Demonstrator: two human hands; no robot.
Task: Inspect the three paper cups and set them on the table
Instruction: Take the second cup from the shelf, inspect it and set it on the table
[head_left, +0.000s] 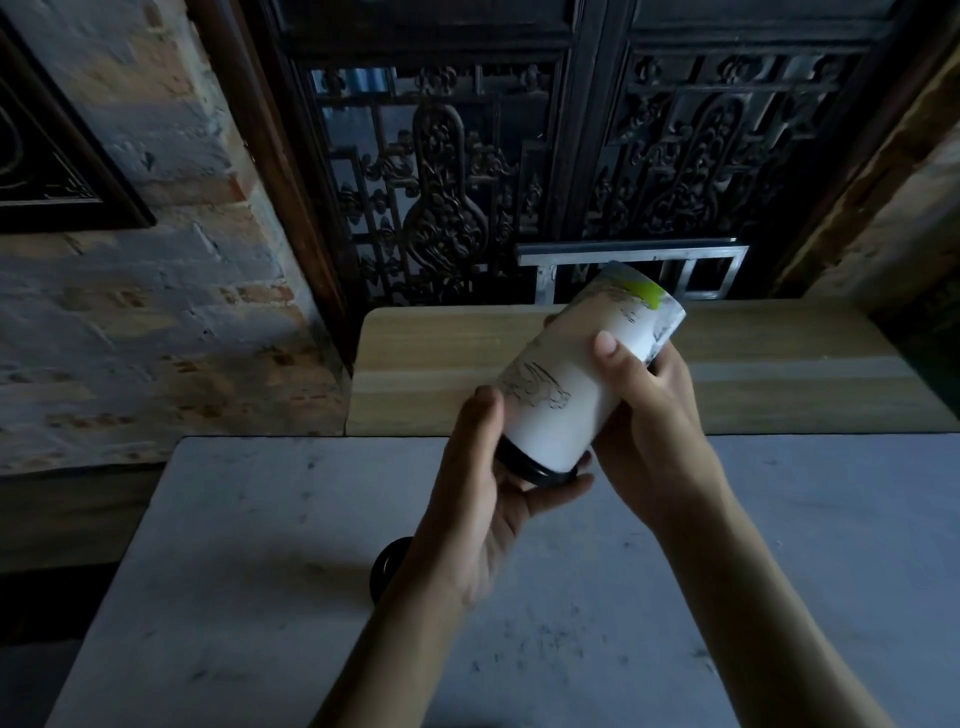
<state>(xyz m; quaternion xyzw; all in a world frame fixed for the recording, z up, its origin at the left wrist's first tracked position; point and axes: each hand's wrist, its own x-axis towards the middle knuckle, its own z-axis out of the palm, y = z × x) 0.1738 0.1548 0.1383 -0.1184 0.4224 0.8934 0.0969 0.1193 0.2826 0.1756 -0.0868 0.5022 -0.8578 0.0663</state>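
You've got the white paper cup (571, 374) up off the grey worktop (260, 571), tipped on a slant with its black-lidded end low toward you and its green-splashed base pointing away toward the carved dark screen (447, 171). Your left hand (483, 499) is curled under and round the black lid (530, 465), thumb up the cup's side, while your right hand (649, 415) is wrapped round the upper body with the thumb pressed flat on the white wall. Down on the worktop, below that cup and peeking out from behind your left forearm, sits a dark round object (387, 566), too hidden to name.
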